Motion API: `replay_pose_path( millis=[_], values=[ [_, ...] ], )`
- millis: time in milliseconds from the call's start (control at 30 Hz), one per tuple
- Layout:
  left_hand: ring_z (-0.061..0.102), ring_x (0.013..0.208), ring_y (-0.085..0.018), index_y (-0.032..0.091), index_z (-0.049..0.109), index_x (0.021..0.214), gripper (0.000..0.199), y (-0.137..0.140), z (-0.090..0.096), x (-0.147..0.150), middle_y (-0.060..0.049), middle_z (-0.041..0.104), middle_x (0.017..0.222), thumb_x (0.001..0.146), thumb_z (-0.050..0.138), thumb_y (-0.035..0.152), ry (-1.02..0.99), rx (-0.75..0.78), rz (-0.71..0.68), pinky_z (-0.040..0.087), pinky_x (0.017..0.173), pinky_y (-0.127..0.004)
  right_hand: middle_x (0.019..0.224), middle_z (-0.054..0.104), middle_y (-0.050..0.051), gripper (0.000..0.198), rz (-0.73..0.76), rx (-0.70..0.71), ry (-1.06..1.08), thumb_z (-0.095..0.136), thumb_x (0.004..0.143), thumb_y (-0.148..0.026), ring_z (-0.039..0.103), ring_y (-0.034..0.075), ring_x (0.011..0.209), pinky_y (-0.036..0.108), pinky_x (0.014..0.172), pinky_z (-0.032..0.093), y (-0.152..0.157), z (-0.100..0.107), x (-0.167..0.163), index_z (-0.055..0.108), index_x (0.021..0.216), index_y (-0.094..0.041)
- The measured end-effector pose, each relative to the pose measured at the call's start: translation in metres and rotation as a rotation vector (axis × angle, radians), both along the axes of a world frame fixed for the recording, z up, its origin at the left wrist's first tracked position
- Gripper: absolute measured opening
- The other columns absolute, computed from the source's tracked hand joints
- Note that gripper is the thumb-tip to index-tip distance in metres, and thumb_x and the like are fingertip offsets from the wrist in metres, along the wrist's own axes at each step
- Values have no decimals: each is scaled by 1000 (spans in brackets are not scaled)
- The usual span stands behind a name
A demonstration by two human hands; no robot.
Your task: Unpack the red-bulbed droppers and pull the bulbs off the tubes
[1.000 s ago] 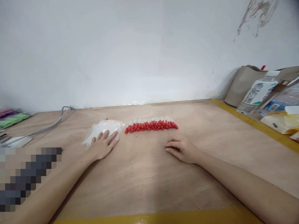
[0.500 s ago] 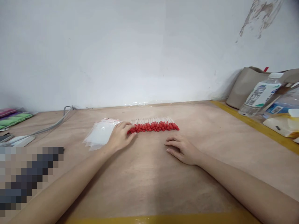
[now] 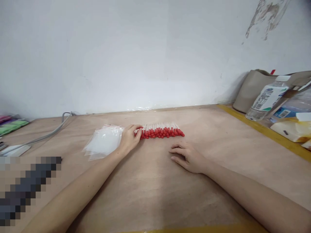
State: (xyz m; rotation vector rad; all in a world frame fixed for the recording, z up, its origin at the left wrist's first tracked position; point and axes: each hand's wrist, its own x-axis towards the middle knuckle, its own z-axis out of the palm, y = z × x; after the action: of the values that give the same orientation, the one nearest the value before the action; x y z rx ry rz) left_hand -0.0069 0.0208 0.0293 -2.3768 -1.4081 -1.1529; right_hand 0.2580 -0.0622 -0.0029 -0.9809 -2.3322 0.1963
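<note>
A row of red-tipped white sticks point(image 3: 160, 132), like large matches, lies on the table with the red heads towards me. At its left end my left hand point(image 3: 131, 137) is closed in a pinch, and a bit of red shows between thumb and fingertips. The hand covers the rest of that stick. Beside the wrist, a fanned stack of clear plastic zip bags point(image 3: 103, 142) lies flat. My right hand point(image 3: 188, 157) rests on the table just in front of the row's right end, fingers loosely curved and apart, holding nothing.
A water bottle point(image 3: 267, 98), a grey-beige container point(image 3: 246, 90) and a yellow-and-white packet point(image 3: 290, 127) stand at the right beyond yellow tape point(image 3: 257, 132). A grey cable point(image 3: 48, 137) and green packs point(image 3: 14, 127) are on the left. A wall borders the table's back.
My left thumb and fingers have closed around a red tip at the row's left end. My right hand has stayed nearly still. The whole view has shifted slightly.
</note>
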Motion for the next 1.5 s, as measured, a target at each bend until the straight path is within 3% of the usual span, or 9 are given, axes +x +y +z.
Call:
replay_pose_path(
  millis=[100,200,400,600,767,900,967,1100,1500],
  values=[
    [62,79,-18,13,57,98,27,-12,-3,-3,-10,64,94,83,43,30,-348,-47,54,50,67,-29,103,57,10,25,5,-1,2,50,82,-28,53,21,96,40,86,44,-1,0,0,59,103,-19],
    [63,81,-18,14,58,92,25,-34,-3,-9,-8,66,91,75,55,32,-666,-205,-51,50,70,-28,110,53,11,33,-29,8,33,50,81,-28,52,21,100,39,86,45,-3,1,-1,52,113,-19],
    [63,81,-18,15,61,83,18,-68,-4,-19,-7,64,89,71,60,29,-567,-482,-359,51,73,-29,119,46,12,49,-152,221,148,52,80,-29,44,22,112,39,91,42,-5,9,-8,38,126,-20],
    [63,84,-18,14,60,83,12,-69,-10,-11,-8,63,88,74,58,22,-495,-563,-592,53,74,-32,120,51,11,47,-29,285,-20,51,82,-40,45,25,112,45,91,37,4,15,-24,44,125,-22],
    [63,82,-17,15,59,83,12,-66,-13,-8,-8,63,86,77,54,23,-450,-516,-632,54,74,-33,97,64,6,24,24,266,-20,45,87,-32,52,20,101,39,87,38,15,13,-40,60,103,-22],
    [57,101,-20,17,55,105,29,-71,-11,-4,-10,60,105,77,55,24,-215,-351,-510,46,90,-39,88,66,4,21,48,236,8,45,88,-28,54,19,95,37,85,39,18,7,-43,63,93,-20],
    [51,108,-21,19,53,114,39,-72,-12,0,-9,55,116,77,59,26,-68,-243,-448,43,95,-40,89,66,5,21,52,225,12,45,87,-28,54,19,93,37,84,40,17,4,-42,63,93,-20],
    [53,106,-19,19,60,106,26,-65,-22,8,-7,59,107,82,55,26,52,-83,-486,45,92,-37,89,66,5,20,64,230,19,46,87,-28,54,19,91,37,83,41,15,2,-40,63,92,-20],
    [57,102,-18,17,61,101,20,-58,-32,12,-7,65,101,83,53,20,26,55,-519,48,90,-36,104,63,6,28,118,156,87,46,87,-33,55,18,98,36,86,44,21,-4,-42,57,109,-19]
  ],
)
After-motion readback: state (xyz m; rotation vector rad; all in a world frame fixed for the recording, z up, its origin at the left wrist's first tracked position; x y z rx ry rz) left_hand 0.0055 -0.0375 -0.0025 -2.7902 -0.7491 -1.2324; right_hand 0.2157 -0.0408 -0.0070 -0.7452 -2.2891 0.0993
